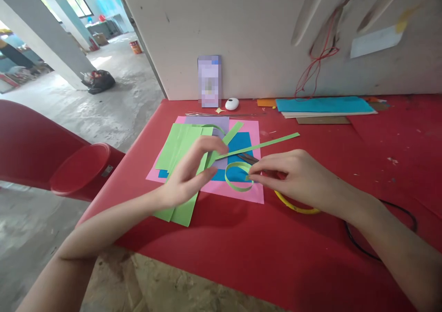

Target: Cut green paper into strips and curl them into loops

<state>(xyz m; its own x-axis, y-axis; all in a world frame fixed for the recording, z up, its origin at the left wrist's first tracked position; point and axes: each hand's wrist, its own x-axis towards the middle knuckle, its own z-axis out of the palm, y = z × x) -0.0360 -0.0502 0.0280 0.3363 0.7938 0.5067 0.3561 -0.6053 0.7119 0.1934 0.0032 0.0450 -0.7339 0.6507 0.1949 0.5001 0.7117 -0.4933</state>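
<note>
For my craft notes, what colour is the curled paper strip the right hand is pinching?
Light green, clearest in the head view.

A thin matt green paper strip (239, 177) curls into a loop over flat sheets of matt coloured paper (207, 155) — pink, blue, lilac, green. They lie on a smooth red table top (276, 247) with a soft sheen. Beside it, glossy moulded red plastic chairs (51, 160) — and a rough, scuffed white board wall (258, 35).

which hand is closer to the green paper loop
Right. The right hand pinches the green paper loop at its edge; the left hand hovers just left of it, not touching.
</note>
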